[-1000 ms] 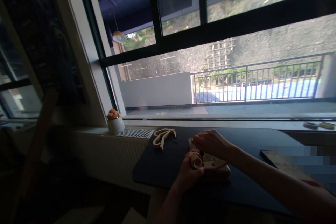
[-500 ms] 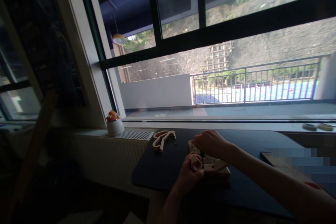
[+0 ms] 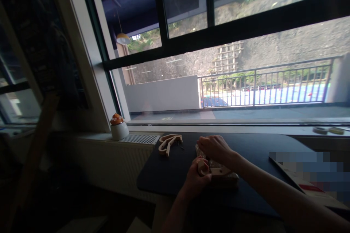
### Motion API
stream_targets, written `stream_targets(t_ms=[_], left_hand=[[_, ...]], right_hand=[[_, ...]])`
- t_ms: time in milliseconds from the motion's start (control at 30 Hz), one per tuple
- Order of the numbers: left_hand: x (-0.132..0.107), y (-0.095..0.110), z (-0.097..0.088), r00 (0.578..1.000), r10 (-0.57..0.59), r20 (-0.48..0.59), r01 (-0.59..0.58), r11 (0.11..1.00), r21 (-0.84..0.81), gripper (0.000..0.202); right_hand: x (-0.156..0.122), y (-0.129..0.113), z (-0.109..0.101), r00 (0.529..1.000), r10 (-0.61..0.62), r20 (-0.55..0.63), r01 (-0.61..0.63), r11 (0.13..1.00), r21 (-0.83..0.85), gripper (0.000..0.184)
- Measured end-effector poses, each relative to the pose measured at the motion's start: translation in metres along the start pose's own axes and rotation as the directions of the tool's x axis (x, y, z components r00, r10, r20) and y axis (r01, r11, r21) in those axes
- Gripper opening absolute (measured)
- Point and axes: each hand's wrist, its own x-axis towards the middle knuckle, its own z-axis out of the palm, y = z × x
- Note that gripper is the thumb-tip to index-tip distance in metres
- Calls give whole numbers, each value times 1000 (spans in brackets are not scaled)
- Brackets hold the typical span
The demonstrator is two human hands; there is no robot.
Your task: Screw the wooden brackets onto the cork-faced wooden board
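My left hand (image 3: 195, 178) is closed round the curled end of a pale wooden piece (image 3: 217, 171), holding it on a block (image 3: 228, 181) at the table's near side. Above that piece my right hand (image 3: 214, 147) is curled into a fist over a screwdriver-like tool (image 3: 209, 164). Only its thin dark shaft shows, pointing down at the wood; the handle is hidden in my fingers. Farther left lies a curved pale wooden part (image 3: 167, 144) of open, looped shape. Several small dark screws or pins (image 3: 180, 146) are scattered beside it.
The dark table (image 3: 155, 174) stands against the window sill. A flat board (image 3: 303, 180), partly pixelated, lies at the right. A white pot with an orange top (image 3: 119, 128) sits on the radiator (image 3: 139, 139). Two tape rolls (image 3: 319, 130) rest on the sill.
My right hand has turned slightly and shifted a little left over the wooden piece. My left hand keeps its grip. The view has shifted a little.
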Motion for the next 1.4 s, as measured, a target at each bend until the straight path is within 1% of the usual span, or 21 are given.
stream_targets(t_ms=[67, 133, 233, 333, 400, 467, 600, 667, 767, 900, 1000, 1100, 1200, 1300, 1400], left_hand=[[0, -3, 0, 1000, 4, 3, -4, 1000, 3, 40], [0, -6, 0, 1000, 7, 4, -7, 1000, 4, 41], [0, -7, 0, 1000, 9, 0, -9, 1000, 3, 41], [0, -4, 1, 1000, 7, -3, -7, 1000, -1, 40], [0, -2, 1, 1000, 4, -2, -4, 1000, -4, 37], [-1, -1, 1, 1000, 1, -1, -1, 1000, -6, 35], [-2, 1, 0, 1000, -2, -2, 2, 1000, -11, 36], [-2, 1, 0, 1000, 0, -2, 0, 1000, -11, 38], [-2, -1, 0, 1000, 8, 5, -8, 1000, -9, 41], [-1, -6, -1, 1000, 2, 9, -2, 1000, -3, 40], [-1, -5, 0, 1000, 2, 11, -2, 1000, -3, 41], [-2, 0, 1, 1000, 11, 14, -11, 1000, -5, 42], [-2, 7, 0, 1000, 15, 13, -15, 1000, -6, 38], [-3, 11, 0, 1000, 6, 12, -6, 1000, -7, 30], [-3, 11, 0, 1000, -5, 8, 5, 1000, -11, 29]], right_hand=[[2, -1, 1, 995, 95, 41, -94, 995, -16, 27], [4, -3, 1, 984, 164, 75, -162, 986, -30, 28], [5, -8, -2, 977, 192, 90, -189, 981, -35, 30], [2, -11, -8, 986, 148, 72, -147, 989, -20, 30], [-3, -10, -13, 995, 82, 57, -83, 997, -1, 35], [-9, -6, -18, 999, 3, 44, -4, 1000, 21, 32], [-18, 2, -22, 988, -155, 9, 155, 987, 50, 27], [-20, 3, -18, 980, -197, -6, 197, 979, 50, 27], [-19, 3, -10, 986, -164, -29, 165, 986, 28, 28], [-14, -2, -2, 998, -41, -47, 41, 999, -10, 28], [-8, -8, 0, 997, 62, -50, -63, 998, -26, 28], [-5, -14, -1, 993, 108, -44, -109, 994, -19, 28], [-10, -12, -6, 997, 71, -19, -70, 997, 26, 26], [-19, -4, -11, 999, -33, 10, 31, 993, 112, 23], [-29, 4, -12, 991, -133, 10, 128, 968, 217, 22]])
